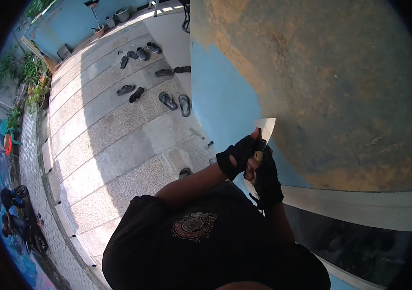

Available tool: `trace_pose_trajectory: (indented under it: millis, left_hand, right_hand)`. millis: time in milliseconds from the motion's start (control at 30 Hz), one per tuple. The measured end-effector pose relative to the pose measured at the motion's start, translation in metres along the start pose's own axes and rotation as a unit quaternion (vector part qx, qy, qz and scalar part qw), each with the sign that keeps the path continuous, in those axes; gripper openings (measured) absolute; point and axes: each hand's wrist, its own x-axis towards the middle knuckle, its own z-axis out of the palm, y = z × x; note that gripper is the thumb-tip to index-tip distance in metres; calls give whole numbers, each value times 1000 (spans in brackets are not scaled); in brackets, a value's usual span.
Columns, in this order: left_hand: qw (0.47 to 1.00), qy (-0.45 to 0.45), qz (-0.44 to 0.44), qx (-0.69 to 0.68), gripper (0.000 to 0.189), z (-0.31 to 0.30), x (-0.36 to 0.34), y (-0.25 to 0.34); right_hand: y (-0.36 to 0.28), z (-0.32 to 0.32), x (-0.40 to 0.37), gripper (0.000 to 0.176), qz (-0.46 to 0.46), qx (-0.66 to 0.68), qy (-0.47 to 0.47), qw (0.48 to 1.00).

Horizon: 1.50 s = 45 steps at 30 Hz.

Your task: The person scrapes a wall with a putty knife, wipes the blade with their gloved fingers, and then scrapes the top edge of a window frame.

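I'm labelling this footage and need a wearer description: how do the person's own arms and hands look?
The left hand and right hand wear black gloves that leave fingertips bare. The black shirt has short sleeves, so the forearms are uncovered; a round, pale-reddish emblem marks its front.

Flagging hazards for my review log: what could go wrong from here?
The left hand is close to the scraper blade, so a slip might cut it. Held before the wall, the blade could gouge the surface if pressed hard. Sandals on the floor might trip someone stepping back.
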Motion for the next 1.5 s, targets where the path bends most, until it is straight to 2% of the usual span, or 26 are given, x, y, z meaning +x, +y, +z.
trace_pose_trajectory:
  millis: [100, 167, 200, 233, 267, 300, 367, 400, 467, 500, 567, 600, 667, 700, 767, 900, 967, 1000, 1067, 1167, 1300, 1367, 1433, 1500]
  left_hand:
    - [1000, 6, -9, -16, 79, 32, 8, -11]
    - [994, 72, 66, -51, 71, 37, 23, -24]
    - [994, 72, 60, -60, 71, 38, 26, -30]
    - [992, 80, 80, -47, 67, 39, 30, -34]
    - [991, 86, 101, -32, 64, 39, 34, -34]
    - [993, 65, 89, -43, 64, 35, 38, -35]
    - [992, 77, 79, -55, 65, 33, 42, -36]
    - [991, 89, 75, -60, 65, 32, 44, -35]
    - [991, 99, 78, -50, 64, 31, 45, -36]
    - [990, 110, 83, -38, 63, 31, 45, -35]
    - [987, 114, 78, -81, 57, 31, 46, -32]
    - [982, 121, 76, -123, 52, 31, 47, -30]
    - [981, 125, 74, -132, 53, 30, 49, -30]
    - [979, 129, 74, -138, 54, 31, 49, -29]
    - [982, 130, 63, -120, 55, 32, 49, -28]
    - [991, 96, 56, -68, 62, 24, 51, -31]
    - [990, 97, 52, -84, 61, 25, 50, -28]
    - [989, 99, 52, -95, 60, 25, 49, -27]
    - [987, 108, 60, -100, 59, 26, 51, -26]
    - [984, 128, 58, -113, 57, 30, 49, -20]
    - [980, 137, 60, -131, 55, 35, 49, -20]
    - [981, 133, 78, -116, 56, 34, 47, -12]
    - [981, 130, 95, -105, 56, 35, 46, -12]
    - [982, 125, 43, -134, 58, 35, 46, -14]
  right_hand:
    - [17, -43, 3, 15, 35, 30, -6, 999]
    - [29, -66, 5, 28, 57, 96, -34, 993]
    - [39, -74, 4, 28, 64, 95, -27, 993]
    - [49, -77, 4, 20, 7, -87, 38, 995]
    - [55, -79, 6, 12, -51, -267, 100, 957]
    - [46, -69, 2, 12, -46, -267, 105, 957]
    - [15, -42, -7, 11, -93, -318, 113, 937]
    - [17, -46, -4, 11, -93, -319, 115, 936]
    - [26, -54, 0, 15, -4, -202, 113, 973]
    - [23, -53, 1, 15, -3, -202, 117, 972]
    - [13, -48, 5, 17, -36, -296, 114, 948]
    - [19, -52, 9, 17, -33, -297, 117, 947]
    - [37, -64, 18, 18, -143, -367, 123, 911]
    - [35, -65, 17, 18, -139, -367, 125, 911]
    - [30, -68, 13, 21, -22, -290, 121, 949]
    - [38, -72, 15, 20, -33, -332, 144, 932]
    - [18, -54, 13, 20, 52, -293, 128, 946]
    - [19, -50, 12, 20, 55, -293, 130, 946]
    - [19, -46, 14, 23, -38, -368, 136, 919]
    - [26, -51, 20, 29, -83, -410, 124, 900]
    - [33, -58, 20, 31, -50, -423, 129, 895]
    - [29, -50, 26, 22, -107, -453, 144, 873]
    - [31, -46, 22, 22, -109, -452, 151, 873]
    - [34, -47, 20, 23, -113, -447, 158, 873]
